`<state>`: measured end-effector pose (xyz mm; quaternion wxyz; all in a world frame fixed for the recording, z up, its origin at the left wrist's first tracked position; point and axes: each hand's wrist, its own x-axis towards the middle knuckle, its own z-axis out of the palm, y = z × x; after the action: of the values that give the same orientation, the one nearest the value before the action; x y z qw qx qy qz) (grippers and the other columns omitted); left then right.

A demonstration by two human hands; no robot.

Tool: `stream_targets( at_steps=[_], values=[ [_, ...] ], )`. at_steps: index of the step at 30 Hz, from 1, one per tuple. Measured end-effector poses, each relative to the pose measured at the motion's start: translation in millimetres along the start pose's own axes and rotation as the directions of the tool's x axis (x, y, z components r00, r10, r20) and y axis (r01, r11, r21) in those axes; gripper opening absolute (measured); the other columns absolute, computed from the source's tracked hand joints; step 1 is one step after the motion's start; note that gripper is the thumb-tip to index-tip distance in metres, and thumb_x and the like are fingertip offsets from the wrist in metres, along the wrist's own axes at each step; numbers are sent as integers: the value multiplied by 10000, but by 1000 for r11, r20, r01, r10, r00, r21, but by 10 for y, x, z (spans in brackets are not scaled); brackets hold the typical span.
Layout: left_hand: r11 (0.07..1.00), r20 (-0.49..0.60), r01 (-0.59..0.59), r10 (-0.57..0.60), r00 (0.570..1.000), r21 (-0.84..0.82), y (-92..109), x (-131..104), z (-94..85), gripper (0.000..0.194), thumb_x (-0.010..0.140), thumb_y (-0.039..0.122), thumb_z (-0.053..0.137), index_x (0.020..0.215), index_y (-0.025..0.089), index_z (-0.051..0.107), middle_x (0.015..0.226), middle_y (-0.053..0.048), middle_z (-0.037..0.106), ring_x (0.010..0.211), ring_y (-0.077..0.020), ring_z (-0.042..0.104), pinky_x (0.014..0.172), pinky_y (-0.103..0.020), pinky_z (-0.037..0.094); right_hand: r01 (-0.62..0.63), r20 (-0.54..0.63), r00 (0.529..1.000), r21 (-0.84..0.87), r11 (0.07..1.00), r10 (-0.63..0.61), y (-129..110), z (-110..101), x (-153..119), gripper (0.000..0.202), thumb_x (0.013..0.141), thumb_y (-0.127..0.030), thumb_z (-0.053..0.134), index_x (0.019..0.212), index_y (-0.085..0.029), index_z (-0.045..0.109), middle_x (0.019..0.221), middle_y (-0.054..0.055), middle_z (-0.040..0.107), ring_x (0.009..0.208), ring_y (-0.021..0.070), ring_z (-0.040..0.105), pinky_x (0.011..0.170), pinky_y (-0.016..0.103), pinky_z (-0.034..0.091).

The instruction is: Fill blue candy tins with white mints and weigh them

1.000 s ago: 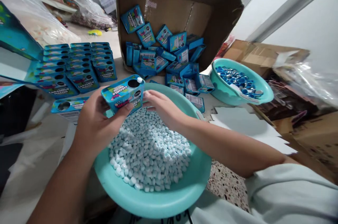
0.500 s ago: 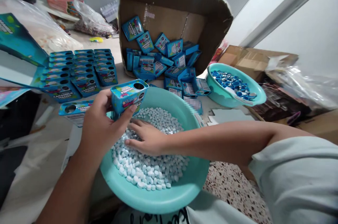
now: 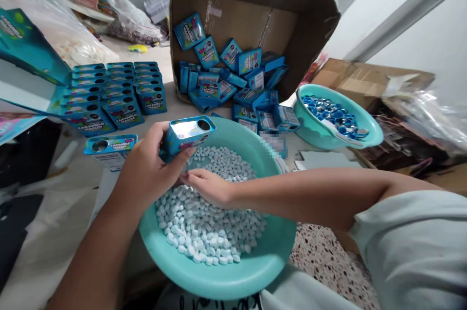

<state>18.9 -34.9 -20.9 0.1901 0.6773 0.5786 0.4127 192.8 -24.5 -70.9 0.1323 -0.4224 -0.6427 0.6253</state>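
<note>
My left hand (image 3: 148,173) grips a blue candy tin (image 3: 189,138) over the far left of a turquoise basin (image 3: 222,283). A round dark hole shows in the tin's upper face, which carries a glare. Small pale-blue candies (image 3: 211,237) fill the bottom of the basin. Down among them, my right hand (image 3: 213,188) has its fingers drawn together, with the tips partly hidden beside my left hand; what they hold cannot be made out. Just left of my left hand stands another tin (image 3: 111,147) with a round hole on top.
Rows of blue tins (image 3: 124,111) stand at the left beside an opened printed carton (image 3: 32,52). A tipped cardboard box (image 3: 251,13) spills more tins behind the basin. To its right, a smaller turquoise tub (image 3: 314,132) holds many blue-and-silver caps. Plastic bags (image 3: 54,27) lie farther back.
The spread fingers of my right hand have closed together among the candies. The tin in my left hand has tilted and shifted slightly right. The whole view has shifted a little.
</note>
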Motion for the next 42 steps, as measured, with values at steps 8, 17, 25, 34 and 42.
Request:
stream_targets(
  at_steps=[8,17,25,34,42],
  values=[
    [998,44,31,-33,998,47,11,-7,3,407,860,557,676,1121,257,591,946,-13,720,812,-216,685,612,-287,463,-379,301,913,366,850,277,-115,-5,-23,599,950,-702,463,1119,-206,753,1168,61,767,1133,253,690,1130,428,446],
    [997,62,71,-71,996,7,-1,-18,5,419,856,585,689,1100,262,585,958,-26,723,922,-253,705,693,-319,512,-600,323,789,588,543,522,-187,-8,49,485,945,-661,470,987,-250,723,716,39,752,604,232,718,708,418,626],
    [995,-73,34,-41,997,-90,59,14,20,292,907,503,652,1054,266,565,1018,-42,682,982,-262,695,800,-371,551,-356,118,878,809,467,465,-370,-158,102,449,1059,-419,280,1024,-157,643,698,54,721,450,149,624,407,224,446],
    [987,-85,-8,-5,996,-162,30,-64,-1,274,885,479,679,1034,263,599,980,-23,693,910,-240,698,730,-348,568,-60,-162,904,868,493,395,-495,-397,91,337,1043,-415,371,929,-178,580,656,22,645,501,140,603,439,214,429],
    [968,-71,-26,9,997,-248,0,-82,-2,234,834,392,703,975,260,570,826,0,679,687,-186,662,568,-294,535,35,-184,914,924,382,362,-729,-606,-11,367,1074,-388,276,842,-208,496,576,-25,523,465,111,521,417,170,377]
  ],
)
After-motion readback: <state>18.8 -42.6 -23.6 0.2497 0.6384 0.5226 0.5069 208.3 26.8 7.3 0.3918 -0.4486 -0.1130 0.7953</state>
